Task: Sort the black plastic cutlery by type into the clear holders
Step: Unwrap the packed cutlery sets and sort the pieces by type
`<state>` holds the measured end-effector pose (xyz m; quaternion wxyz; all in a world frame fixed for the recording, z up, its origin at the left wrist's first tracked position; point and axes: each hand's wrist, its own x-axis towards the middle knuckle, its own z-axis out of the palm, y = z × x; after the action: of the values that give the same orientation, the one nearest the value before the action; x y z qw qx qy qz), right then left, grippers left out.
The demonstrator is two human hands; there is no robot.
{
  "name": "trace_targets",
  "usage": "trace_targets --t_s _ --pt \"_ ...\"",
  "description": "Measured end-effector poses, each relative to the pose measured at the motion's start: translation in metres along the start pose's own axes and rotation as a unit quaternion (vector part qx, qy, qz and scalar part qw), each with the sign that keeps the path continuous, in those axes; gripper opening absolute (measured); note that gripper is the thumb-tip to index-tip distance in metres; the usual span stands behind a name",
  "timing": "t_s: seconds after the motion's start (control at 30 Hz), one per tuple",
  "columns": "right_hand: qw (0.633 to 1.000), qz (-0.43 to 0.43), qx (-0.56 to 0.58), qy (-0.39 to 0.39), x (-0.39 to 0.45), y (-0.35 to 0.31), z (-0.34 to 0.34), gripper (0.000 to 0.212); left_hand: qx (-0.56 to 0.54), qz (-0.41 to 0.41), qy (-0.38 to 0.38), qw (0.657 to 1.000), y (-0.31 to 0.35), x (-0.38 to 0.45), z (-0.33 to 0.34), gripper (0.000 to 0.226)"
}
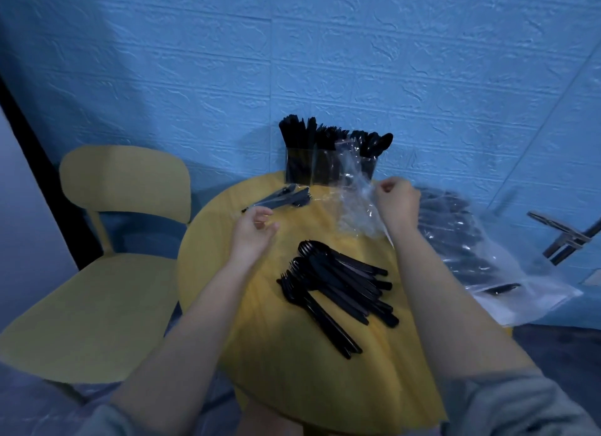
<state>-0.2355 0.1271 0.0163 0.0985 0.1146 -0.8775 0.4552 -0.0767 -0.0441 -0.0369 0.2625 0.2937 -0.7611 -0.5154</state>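
Clear holders (328,167): compartment divisions and contents by type indistinct; right side veiled by clear plastic wrap (356,204). Large bag (481,256), right of table: motion-blurred, cutlery inside unreadable by type. Right hand (397,201): blurred, fingertips hidden behind knuckles.

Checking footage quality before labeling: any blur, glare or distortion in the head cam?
Head view: dim, bluish light; the person's shadow darkens the near edge of the yellow table. Wide-angle bending curves the wall lines. The right hand and the clear plastic wrapper it pinches are motion-smeared, with small glints on the film. The loose cutlery pile is fairly sharp, though black on black hides detail.
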Motion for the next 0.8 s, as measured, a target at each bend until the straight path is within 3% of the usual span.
trace_targets --t_s 0.27,0.47,0.8 --pt "0.982 -0.016 -0.178 -0.06 0.022 0.017 0.026 0.023 0.204 -0.017 0.037 0.978 -0.031 0.065 -0.007 0.047" --pt "0.951 -0.211 -0.226 0.017 -0.001 0.014 0.029 0.026 0.146 -0.002 0.072 0.987 -0.043 0.069 -0.003 0.027" --pt "0.959 -0.259 -0.098 -0.056 -0.038 0.001 0.038 0.02 0.013 0.125 0.139 0.982 0.006 0.038 -0.003 0.021"
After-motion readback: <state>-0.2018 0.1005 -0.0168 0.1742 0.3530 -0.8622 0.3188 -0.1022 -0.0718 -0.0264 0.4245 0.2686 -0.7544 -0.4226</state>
